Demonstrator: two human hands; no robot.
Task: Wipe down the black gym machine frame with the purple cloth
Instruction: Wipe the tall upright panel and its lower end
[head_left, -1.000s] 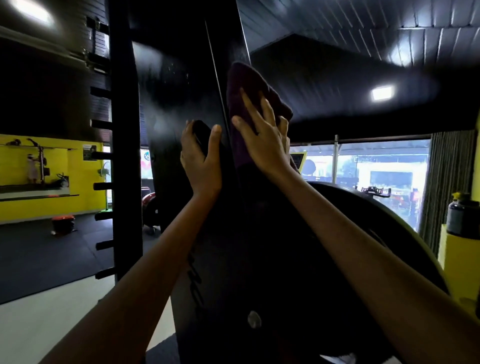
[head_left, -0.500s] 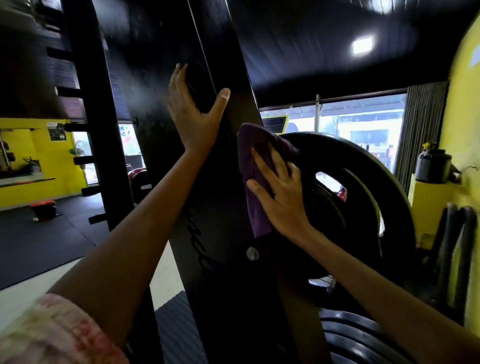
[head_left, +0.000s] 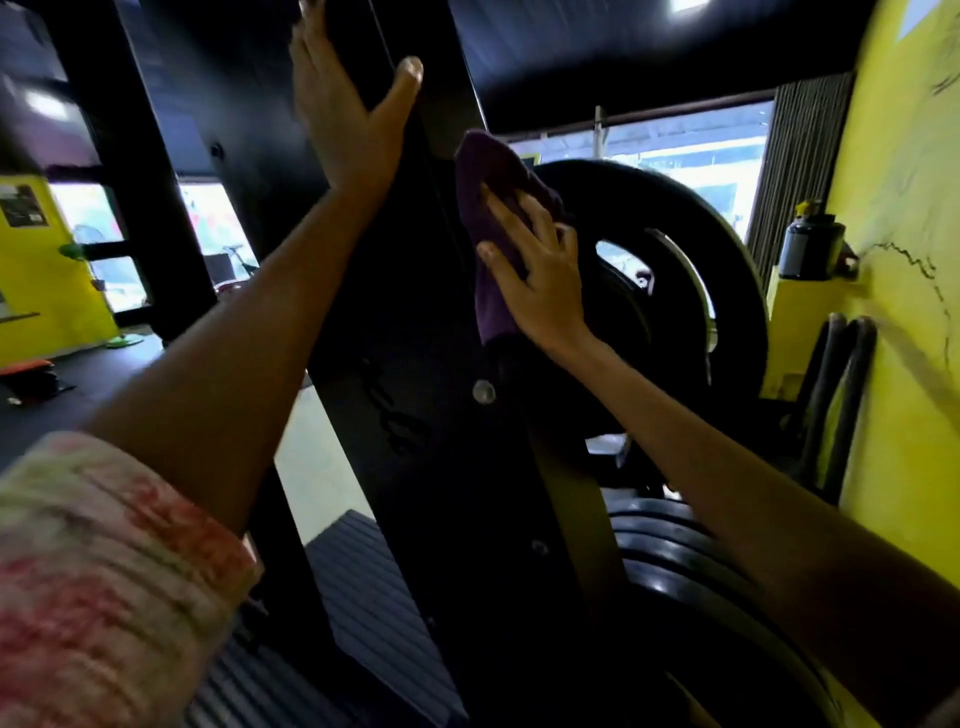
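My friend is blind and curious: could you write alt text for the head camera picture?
A person's right hand presses a purple cloth flat against a black gym machine frame, while the left hand braces open on the frame higher up. A large black weight plate sits behind the cloth, beside a yellow wall.

Black rubber floor at left, with an orange-and-black pad lying on it; ribbed mat at the frame's foot; stacked weight plates low right.
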